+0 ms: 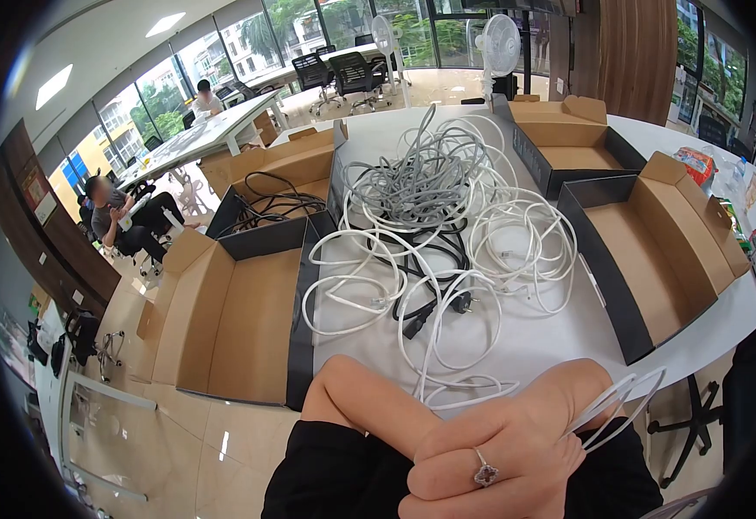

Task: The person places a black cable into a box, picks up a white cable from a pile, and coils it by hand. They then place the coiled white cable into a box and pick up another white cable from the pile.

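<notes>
My forearms cross low in front of me. At the lower right, the fingertips of my left hand (573,451) are closed on a looped white cable (633,400); the rest of that hand is hidden. My right hand (490,467), wearing a ring, lies across my left arm with its fingers bent, and what is inside them is hidden. Beyond my arms, a tangled pile of grey cables (421,183) and white cables (516,233) covers the middle of the white table (356,350). A black cable with a plug (461,302) lies among them.
Open empty boxes stand at the left (253,324), right (646,259) and back right (568,147). A back-left box (330,173) holds black cables (265,203). Packets (696,164) lie at the right edge. Two people sit farther off, one on a chair (118,216), one at a table (207,104).
</notes>
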`<state>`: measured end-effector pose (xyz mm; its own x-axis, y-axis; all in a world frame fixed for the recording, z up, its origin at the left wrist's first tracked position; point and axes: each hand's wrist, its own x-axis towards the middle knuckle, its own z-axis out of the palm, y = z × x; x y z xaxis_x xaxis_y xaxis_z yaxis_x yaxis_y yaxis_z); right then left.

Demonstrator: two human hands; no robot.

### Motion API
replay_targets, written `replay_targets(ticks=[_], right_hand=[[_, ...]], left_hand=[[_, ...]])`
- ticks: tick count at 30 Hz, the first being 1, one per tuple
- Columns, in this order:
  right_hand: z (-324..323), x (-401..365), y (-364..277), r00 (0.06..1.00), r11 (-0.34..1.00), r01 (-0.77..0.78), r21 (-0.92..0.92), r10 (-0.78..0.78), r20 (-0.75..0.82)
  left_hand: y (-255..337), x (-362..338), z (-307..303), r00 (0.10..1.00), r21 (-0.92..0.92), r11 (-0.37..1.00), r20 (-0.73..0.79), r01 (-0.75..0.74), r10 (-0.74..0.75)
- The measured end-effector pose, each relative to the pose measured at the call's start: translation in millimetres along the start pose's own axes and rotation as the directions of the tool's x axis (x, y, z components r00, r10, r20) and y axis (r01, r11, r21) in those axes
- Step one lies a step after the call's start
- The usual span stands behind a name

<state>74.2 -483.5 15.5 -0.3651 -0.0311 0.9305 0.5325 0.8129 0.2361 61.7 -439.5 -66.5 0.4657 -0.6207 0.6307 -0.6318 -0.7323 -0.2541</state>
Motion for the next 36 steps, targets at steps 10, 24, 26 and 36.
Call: replay_targets(ticks=[10, 24, 26, 36], right_hand=[[-7, 4, -1, 0.999, 0.992, -0.03, 0.125, 0.024, 0.048], [3, 5, -23, 0.997, 0.998, -0.066, 0.007, 0.066, -0.041], [1, 6, -22, 0.992, 0.994, -0.108, -0.003, 0.108, -0.061], [-8, -4, 23, 0.992, 0.941, -0.09, -0.326, 0.114, 0.053]], left_hand=[[4, 4, 0, 1.0, 0.004, 1.0, 0.013, -0.013, 0.013], [28, 14, -8, 0.994, 0.006, 0.995, 0.039, -0.103, 0.103], [29, 15, -9, 0.992, 0.004, 0.993, 0.041, -0.117, 0.117], [24, 33, -14, 0.979, -0.046, 0.978, -0.026, -0.201, 0.2]])
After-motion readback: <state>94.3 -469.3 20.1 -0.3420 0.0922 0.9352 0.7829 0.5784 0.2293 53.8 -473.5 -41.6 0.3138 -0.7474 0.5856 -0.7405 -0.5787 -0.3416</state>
